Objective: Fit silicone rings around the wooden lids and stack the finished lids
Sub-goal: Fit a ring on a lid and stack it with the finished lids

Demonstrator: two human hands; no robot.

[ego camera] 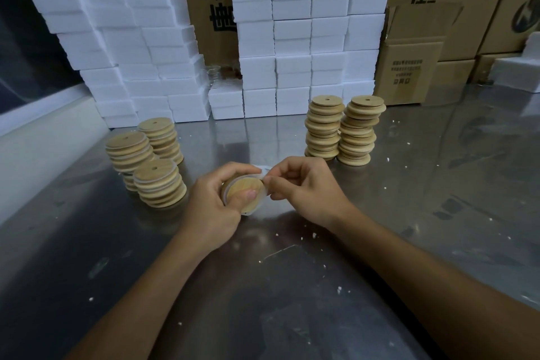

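Observation:
My left hand [214, 204] grips a round wooden lid [242, 188] just above the steel table, thumb pressed on its face. A translucent silicone ring [261, 181] lies partly around the lid's rim. My right hand [304, 188] pinches that ring at the lid's upper right edge. Three stacks of lids with pale rings stand to the left: the nearest stack [159, 183], a middle one [128, 150] and a far one [160, 136]. Two taller stacks of bare wooden lids [324, 127] [358, 130] stand to the right, behind my hands.
The steel table [292, 272] is dotted with white foam crumbs. White foam blocks [292, 38] are piled along the back, with brown cardboard boxes [409, 67] behind and to the right. A white ledge [43, 137] borders the table on the left.

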